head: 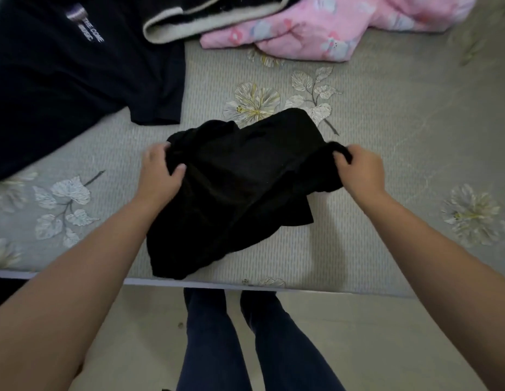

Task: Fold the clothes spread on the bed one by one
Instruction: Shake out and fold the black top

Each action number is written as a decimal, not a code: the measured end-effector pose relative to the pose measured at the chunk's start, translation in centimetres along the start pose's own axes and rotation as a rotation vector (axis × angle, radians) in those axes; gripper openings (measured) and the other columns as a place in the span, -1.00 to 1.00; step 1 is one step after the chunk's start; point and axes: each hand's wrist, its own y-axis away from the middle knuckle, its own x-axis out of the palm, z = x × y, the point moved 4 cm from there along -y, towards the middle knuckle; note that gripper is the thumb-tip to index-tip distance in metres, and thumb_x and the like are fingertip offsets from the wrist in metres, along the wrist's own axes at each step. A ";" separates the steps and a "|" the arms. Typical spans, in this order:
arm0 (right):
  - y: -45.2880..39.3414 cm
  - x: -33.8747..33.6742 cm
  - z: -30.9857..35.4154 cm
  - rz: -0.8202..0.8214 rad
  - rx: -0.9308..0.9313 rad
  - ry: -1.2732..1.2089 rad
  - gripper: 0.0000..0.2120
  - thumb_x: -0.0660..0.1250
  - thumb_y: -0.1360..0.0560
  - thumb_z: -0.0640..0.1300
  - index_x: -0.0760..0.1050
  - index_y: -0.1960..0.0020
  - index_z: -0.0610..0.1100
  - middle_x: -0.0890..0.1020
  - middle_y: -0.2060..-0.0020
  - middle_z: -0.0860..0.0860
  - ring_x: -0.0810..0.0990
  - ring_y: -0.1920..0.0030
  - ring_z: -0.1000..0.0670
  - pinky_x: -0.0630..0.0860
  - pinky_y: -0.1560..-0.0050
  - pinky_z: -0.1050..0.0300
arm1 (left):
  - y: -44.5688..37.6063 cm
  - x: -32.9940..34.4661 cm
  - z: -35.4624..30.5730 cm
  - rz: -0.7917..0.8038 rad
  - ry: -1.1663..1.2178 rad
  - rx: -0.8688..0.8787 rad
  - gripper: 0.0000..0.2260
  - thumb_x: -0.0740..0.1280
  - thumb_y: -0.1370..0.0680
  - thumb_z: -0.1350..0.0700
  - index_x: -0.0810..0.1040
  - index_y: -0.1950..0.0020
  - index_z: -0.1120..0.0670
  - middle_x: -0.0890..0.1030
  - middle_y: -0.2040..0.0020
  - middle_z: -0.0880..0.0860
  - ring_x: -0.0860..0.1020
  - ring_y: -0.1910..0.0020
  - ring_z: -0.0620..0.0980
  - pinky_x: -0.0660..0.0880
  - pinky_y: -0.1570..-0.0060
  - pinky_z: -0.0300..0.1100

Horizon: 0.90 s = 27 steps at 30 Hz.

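Note:
A crumpled black garment (240, 187) lies on the bed (386, 131) near its front edge, partly bunched and reaching almost to the edge. My left hand (161, 173) grips its left side, thumb on top of the cloth. My right hand (361, 170) pinches a bunched piece of its right side, lifted a little off the bed. A dark t-shirt with white print (62, 80) is spread flat at the far left. A pink floral garment (316, 26) lies crumpled at the back.
A black piece with a cream trim (206, 21) lies at the back, between the dark t-shirt and the pink garment. The bed's front edge (330, 289) runs across below the black garment; my legs stand on the pale floor just in front of it.

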 end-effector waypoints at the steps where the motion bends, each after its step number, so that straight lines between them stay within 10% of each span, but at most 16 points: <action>1: 0.0 -0.2 -1.7 0.026 0.090 -0.004 -0.68 0.18 -0.56 -0.08 0.49 0.11 -0.35 0.57 0.23 -0.27 0.50 0.20 -0.19 0.24 0.28 0.11 | 1.0 1.2 -0.5 0.091 0.006 0.076 -0.57 0.30 -0.52 0.20 0.31 -0.34 0.29 0.32 -0.34 0.29 0.27 -0.36 0.18 0.14 -0.32 -0.17; 8: 1.0 1.4 -4.8 0.141 0.236 0.044 -0.59 0.14 -0.58 -0.08 0.29 0.42 -0.18 0.36 0.48 -0.04 0.38 0.35 -0.08 0.14 0.48 0.17 | 11.5 9.2 1.0 0.582 -0.444 0.379 -0.32 0.37 -0.38 -0.21 0.33 -0.39 0.10 0.39 -0.35 0.05 0.32 -0.36 -0.07 0.11 -0.40 -0.09; 11: 0.8 1.6 -4.0 0.140 0.171 0.055 -0.78 0.19 -0.55 -0.16 0.49 -0.04 -0.29 0.57 0.18 -0.17 0.50 0.16 -0.10 0.37 0.27 0.14 | 12.1 9.0 0.9 0.400 -0.348 0.487 -0.70 0.59 -0.13 0.28 0.66 0.18 0.19 0.65 0.23 0.12 0.64 0.25 0.00 0.56 0.17 -0.13; 16: 0.6 3.2 -1.4 0.420 -0.274 0.449 -0.61 0.26 -0.50 -0.15 0.39 -0.32 -0.01 0.57 -0.11 -0.03 0.46 -0.21 -0.07 -0.03 -0.38 -0.14 | 10.1 6.1 2.5 0.281 -0.029 0.109 -0.79 0.27 -0.53 0.25 0.52 -0.15 0.22 0.61 0.00 0.18 0.56 0.02 0.12 0.40 0.06 -0.18; 27: -1.9 -5.2 6.7 -0.047 -0.468 0.309 -0.78 0.21 -0.51 -0.21 0.59 -0.03 -0.24 0.61 0.09 -0.22 0.50 -0.04 -0.19 0.25 -0.02 0.01 | 5.5 -9.4 -7.0 -0.276 -0.119 0.366 -0.85 0.26 -0.52 0.28 0.57 0.01 0.32 0.60 0.14 0.31 0.57 0.16 0.26 0.45 0.18 0.03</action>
